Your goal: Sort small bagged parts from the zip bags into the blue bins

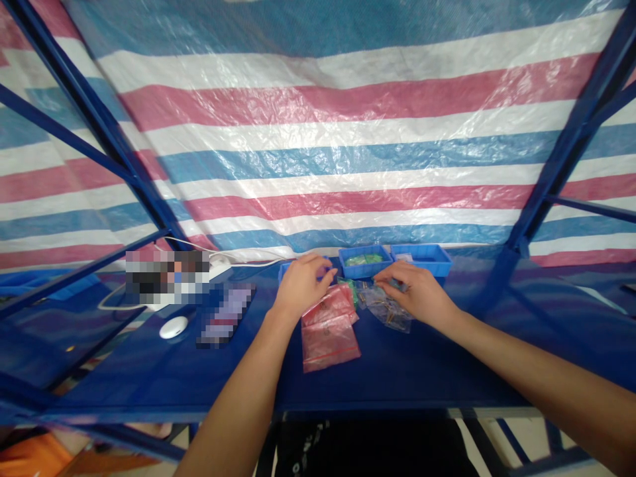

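Observation:
My left hand (pixel 302 283) rests curled at the top edge of a stack of red translucent bags (pixel 328 331) on the blue table (pixel 407 371); what its fingertips hold is hidden. My right hand (pixel 413 290) is closed in a pinch on a clear plastic bag (pixel 390 310) with small brownish parts inside. A green bag (pixel 350 289) lies between the two hands. Just behind them stand three small blue trays: one (pixel 285 268) partly hidden by my left hand, a middle one (pixel 365 260) with green contents, and a right one (pixel 422 258).
A white round object (pixel 173 326) and a white cable (pixel 199 246) lie on the table's left part, beside two blurred-out items. Blue metal frame bars (pixel 546 192) slant up on both sides. A striped red, white and blue tarp (pixel 328 132) hangs behind.

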